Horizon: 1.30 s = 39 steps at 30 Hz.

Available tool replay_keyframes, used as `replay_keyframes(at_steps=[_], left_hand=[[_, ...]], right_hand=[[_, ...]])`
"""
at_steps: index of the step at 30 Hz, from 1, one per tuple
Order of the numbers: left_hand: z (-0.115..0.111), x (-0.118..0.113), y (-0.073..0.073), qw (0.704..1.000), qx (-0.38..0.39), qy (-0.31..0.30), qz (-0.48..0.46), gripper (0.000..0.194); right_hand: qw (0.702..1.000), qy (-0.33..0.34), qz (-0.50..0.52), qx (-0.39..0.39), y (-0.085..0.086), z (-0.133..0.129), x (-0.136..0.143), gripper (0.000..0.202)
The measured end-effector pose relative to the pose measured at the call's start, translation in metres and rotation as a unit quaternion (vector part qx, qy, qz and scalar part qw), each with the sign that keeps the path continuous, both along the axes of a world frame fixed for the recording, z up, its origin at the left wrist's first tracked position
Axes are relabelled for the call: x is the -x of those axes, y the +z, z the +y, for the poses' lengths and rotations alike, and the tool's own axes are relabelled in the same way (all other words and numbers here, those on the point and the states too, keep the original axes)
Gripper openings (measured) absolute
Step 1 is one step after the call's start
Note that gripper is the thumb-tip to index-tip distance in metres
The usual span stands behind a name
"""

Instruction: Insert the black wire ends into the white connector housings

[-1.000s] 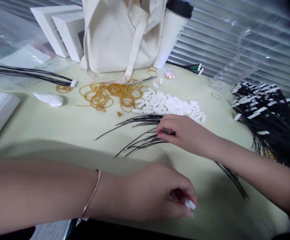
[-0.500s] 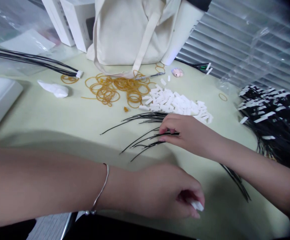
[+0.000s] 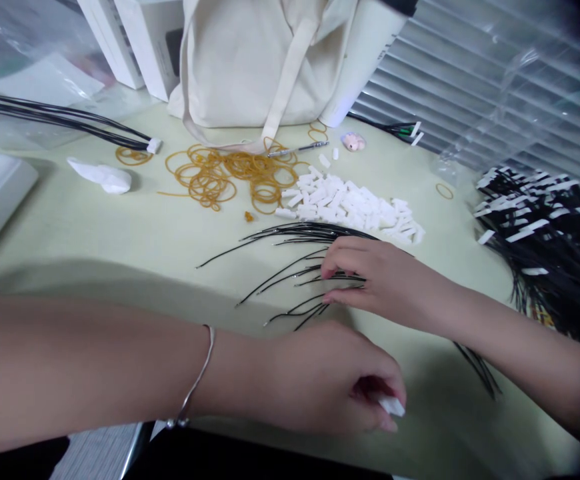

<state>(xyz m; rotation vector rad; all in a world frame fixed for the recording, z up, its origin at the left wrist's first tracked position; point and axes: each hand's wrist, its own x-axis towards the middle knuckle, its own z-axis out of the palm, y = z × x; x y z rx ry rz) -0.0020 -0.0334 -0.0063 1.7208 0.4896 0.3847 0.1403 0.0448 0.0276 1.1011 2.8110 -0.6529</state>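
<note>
Two hands: right hand (image 3: 387, 280) fingering wires (image 3: 290, 267), left hand (image 3: 330, 380) pinching one connector (image 3: 391, 405).

Thin black wires (image 3: 290, 267) lie fanned across the pale green table (image 3: 95, 227) under fingertips, while a small white connector piece (image 3: 391, 405) sits pinched nearby.

Pale green table (image 3: 95, 247) carries loose black wires (image 3: 290, 263) fanned at centre, with a pile of white connectors (image 3: 355, 208) just behind them and a scatter of rubber bands (image 3: 230, 175) to its left. At the back stand a cloth bag (image 3: 250, 67), white boxes (image 3: 130, 40) and a white cylinder (image 3: 365, 60). A crumpled tissue (image 3: 101, 177) and a wire bundle (image 3: 60, 123) lie left; a heap of tagged wires (image 3: 545, 233) lies right.
</note>
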Motion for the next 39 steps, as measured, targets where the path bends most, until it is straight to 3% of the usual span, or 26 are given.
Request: replay_keyframes(at_steps=[15,22,29,39], left_hand=[[0.002,0.001,-0.001,1.0,-0.01,-0.011,-0.012,0.011],[0.002,0.001,-0.001,1.0,-0.009,-0.016,-0.016,0.009],[0.0,0.001,-0.001,1.0,-0.006,0.0,-0.01,0.006],[0.001,0.001,-0.001,1.0,-0.001,-0.008,-0.01,0.007]], right_hand=[[1.0,-0.011,0.02,-0.018,-0.004,0.014,0.008,0.017],[0.999,-0.012,0.04,-0.028,-0.004,0.01,0.017,0.013],[0.999,0.012,0.034,0.016,-0.004,0.003,0.015,0.013],[0.999,0.003,0.043,-0.003,-0.007,0.005,0.017,0.015]])
